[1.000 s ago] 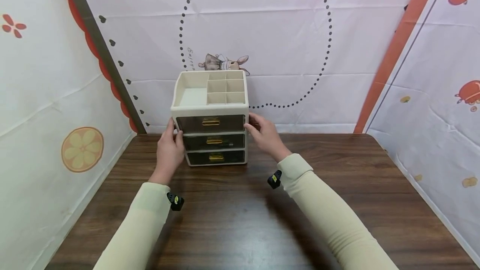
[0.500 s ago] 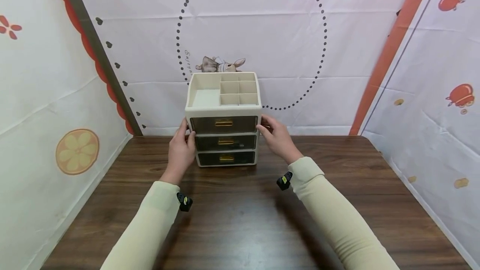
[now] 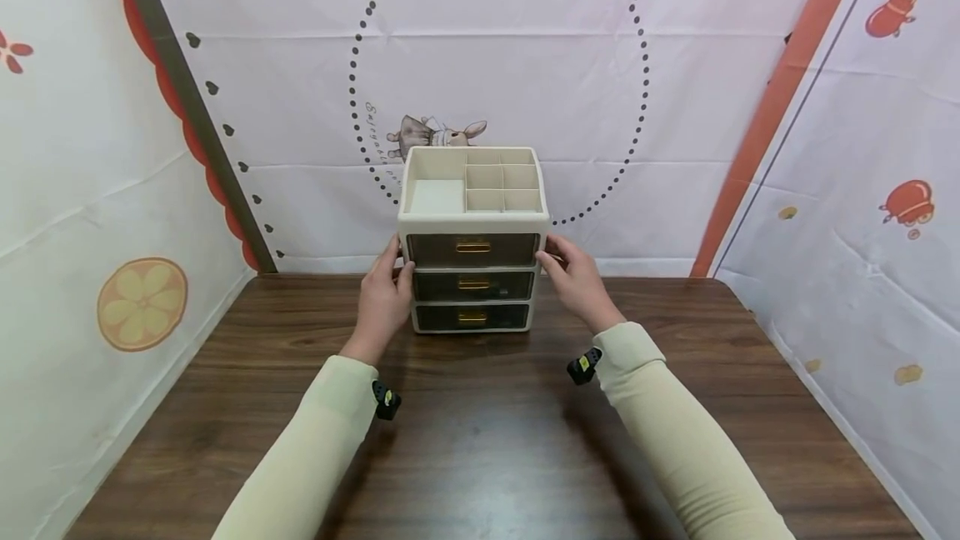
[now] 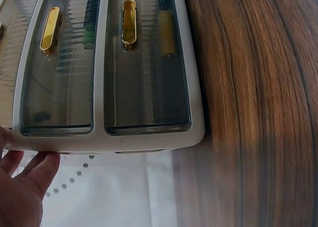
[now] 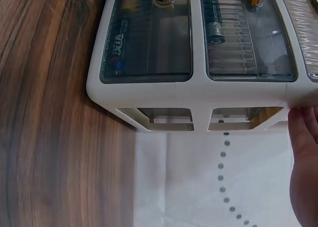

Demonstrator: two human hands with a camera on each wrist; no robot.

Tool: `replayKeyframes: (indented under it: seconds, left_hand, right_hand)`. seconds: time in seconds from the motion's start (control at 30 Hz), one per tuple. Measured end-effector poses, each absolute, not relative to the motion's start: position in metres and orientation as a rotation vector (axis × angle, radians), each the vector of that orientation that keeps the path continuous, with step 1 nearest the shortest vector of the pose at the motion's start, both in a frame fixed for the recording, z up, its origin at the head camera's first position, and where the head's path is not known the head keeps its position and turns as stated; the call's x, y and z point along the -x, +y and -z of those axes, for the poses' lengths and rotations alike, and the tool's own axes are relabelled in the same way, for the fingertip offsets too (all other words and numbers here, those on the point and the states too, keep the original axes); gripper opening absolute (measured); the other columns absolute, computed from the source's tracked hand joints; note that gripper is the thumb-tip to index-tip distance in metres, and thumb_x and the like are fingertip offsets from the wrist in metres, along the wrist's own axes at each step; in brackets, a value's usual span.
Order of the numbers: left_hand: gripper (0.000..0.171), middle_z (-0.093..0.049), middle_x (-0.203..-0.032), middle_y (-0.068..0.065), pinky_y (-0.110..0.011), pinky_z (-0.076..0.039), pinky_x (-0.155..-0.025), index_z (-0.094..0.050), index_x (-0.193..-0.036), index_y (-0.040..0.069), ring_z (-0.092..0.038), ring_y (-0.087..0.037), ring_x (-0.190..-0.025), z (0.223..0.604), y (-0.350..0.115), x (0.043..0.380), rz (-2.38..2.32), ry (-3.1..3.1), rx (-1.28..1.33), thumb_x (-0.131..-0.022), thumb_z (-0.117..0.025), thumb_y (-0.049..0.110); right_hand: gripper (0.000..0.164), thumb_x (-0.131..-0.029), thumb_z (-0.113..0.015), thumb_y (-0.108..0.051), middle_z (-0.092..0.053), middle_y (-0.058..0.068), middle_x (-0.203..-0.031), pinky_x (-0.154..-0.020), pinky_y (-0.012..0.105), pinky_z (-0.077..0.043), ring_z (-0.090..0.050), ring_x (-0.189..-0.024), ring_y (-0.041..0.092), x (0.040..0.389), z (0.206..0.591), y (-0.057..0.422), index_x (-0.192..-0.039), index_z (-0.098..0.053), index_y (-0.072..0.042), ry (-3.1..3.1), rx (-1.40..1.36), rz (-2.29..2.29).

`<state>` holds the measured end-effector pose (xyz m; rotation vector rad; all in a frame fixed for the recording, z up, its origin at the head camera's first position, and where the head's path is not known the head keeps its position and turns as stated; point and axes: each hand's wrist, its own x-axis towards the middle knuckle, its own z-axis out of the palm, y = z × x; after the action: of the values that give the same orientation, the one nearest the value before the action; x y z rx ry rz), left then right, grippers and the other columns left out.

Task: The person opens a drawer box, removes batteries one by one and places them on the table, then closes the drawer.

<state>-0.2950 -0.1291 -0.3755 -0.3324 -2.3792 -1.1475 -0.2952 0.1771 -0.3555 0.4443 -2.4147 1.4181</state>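
Observation:
A cream desktop drawer organizer stands upright near the back of the table, its three smoky drawers closed. Each drawer has a gold handle. My left hand holds its left side around the upper two drawers, thumb at the front edge and fingers along the side. On the opposite side my right hand grips at about the same height. Through the drawer fronts in the left wrist view show a green-and-dark cylinder and a gold-and-black cylinder, both like batteries. Parts of both hands' fingers are hidden.
The organizer's top tray has one large compartment and several small ones. Below lies a dark wood table. Printed white cloth hangs behind and at both sides, close behind the organizer.
The organizer has shifted to the right in the head view, with both hands moving along with it. The head view itself has also turned slightly. Both hands keep their hold.

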Motion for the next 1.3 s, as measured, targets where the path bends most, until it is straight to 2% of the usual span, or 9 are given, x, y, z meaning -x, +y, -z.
replayKeyframes:
  seconds: [0.23, 0.4, 0.53, 0.73, 0.97, 1.1, 1.2, 1.3]
  left_hand:
    - [0.054, -0.051, -0.139, -0.018, -0.046, -0.054, -0.09, -0.029, -0.154, 0.018, -0.061, -0.037, -0.114, 0.376, -0.117, 0.297, 1.163, -2.378, 0.349, -0.103, -0.046, 0.023]
    - [0.054, -0.051, -0.138, -0.018, -0.044, -0.054, -0.09, -0.03, -0.153, 0.018, -0.062, -0.036, -0.114, 0.376, -0.11, 0.296, 1.186, -2.372, 0.371, -0.103, -0.047, 0.023]
    - [0.054, -0.051, -0.138, -0.019, -0.043, -0.054, -0.091, -0.029, -0.154, 0.018, -0.062, -0.035, -0.114, 0.374, -0.109, 0.296, 1.219, -2.378, 0.398, -0.103, -0.047, 0.024]
    - [0.055, -0.052, -0.139, -0.015, -0.043, -0.054, -0.089, -0.029, -0.153, 0.026, -0.062, -0.033, -0.115, 0.369, -0.116, 0.302, 1.323, -2.43, 0.414, -0.102, -0.05, 0.027]
    - [0.053, -0.052, -0.14, -0.012, -0.046, -0.051, -0.096, -0.035, -0.15, 0.031, -0.057, -0.033, -0.122, 0.365, -0.122, 0.308, 1.481, -2.477, 0.411, -0.1, -0.05, 0.04]
    - [0.053, -0.048, -0.145, -0.01, -0.049, -0.048, -0.098, -0.033, -0.149, 0.037, -0.054, -0.033, -0.125, 0.37, -0.125, 0.31, 1.586, -2.469, 0.421, -0.099, -0.047, 0.047]
    - [0.053, -0.046, -0.146, -0.01, -0.05, -0.047, -0.099, -0.031, -0.15, 0.039, -0.054, -0.033, -0.126, 0.373, -0.126, 0.312, 1.605, -2.449, 0.446, -0.099, -0.048, 0.045]
    - [0.054, -0.045, -0.147, -0.011, -0.049, -0.047, -0.1, -0.03, -0.151, 0.034, -0.053, -0.033, -0.127, 0.374, -0.125, 0.315, 1.602, -2.434, 0.495, -0.1, -0.049, 0.04]
  right_hand:
    - [0.048, -0.1, -0.051, -0.034, -0.059, 0.014, -0.131, -0.104, 0.046, -0.043, -0.054, -0.124, 0.027, 0.295, 0.357, 0.188, -0.141, -0.049, -0.009, -2.385, -0.418, -1.43]
    - [0.05, -0.1, -0.051, -0.035, -0.058, 0.013, -0.133, -0.104, 0.045, -0.044, -0.054, -0.125, 0.027, 0.296, 0.36, 0.196, -0.143, -0.047, -0.011, -2.381, -0.392, -1.439]
    - [0.046, -0.1, -0.053, -0.029, -0.058, 0.015, -0.133, -0.105, 0.046, -0.043, -0.054, -0.125, 0.027, 0.294, 0.357, 0.198, -0.142, -0.048, -0.01, -2.369, -0.376, -1.46]
    - [0.044, -0.101, -0.051, -0.016, -0.057, 0.022, -0.133, -0.103, 0.05, -0.044, -0.054, -0.125, 0.035, 0.275, 0.337, 0.189, -0.141, -0.047, 0.001, -2.397, -0.393, -1.422]
    - [0.048, -0.099, -0.054, -0.03, -0.057, 0.015, -0.136, -0.105, 0.049, -0.043, -0.053, -0.128, 0.029, 0.288, 0.354, 0.201, -0.143, -0.047, -0.01, -2.414, -0.353, -1.424]
    - [0.051, -0.097, -0.056, -0.034, -0.059, 0.015, -0.134, -0.103, 0.048, -0.044, -0.055, -0.125, 0.029, 0.291, 0.359, 0.2, -0.141, -0.05, -0.009, -2.386, -0.356, -1.43]
    - [0.052, -0.096, -0.059, -0.036, -0.059, 0.014, -0.133, -0.103, 0.046, -0.045, -0.056, -0.125, 0.027, 0.292, 0.359, 0.198, -0.14, -0.052, -0.01, -2.363, -0.327, -1.45]
    - [0.051, -0.095, -0.06, -0.036, -0.059, 0.013, -0.134, -0.103, 0.045, -0.046, -0.057, -0.124, 0.026, 0.291, 0.357, 0.198, -0.139, -0.053, -0.011, -2.347, -0.281, -1.455]
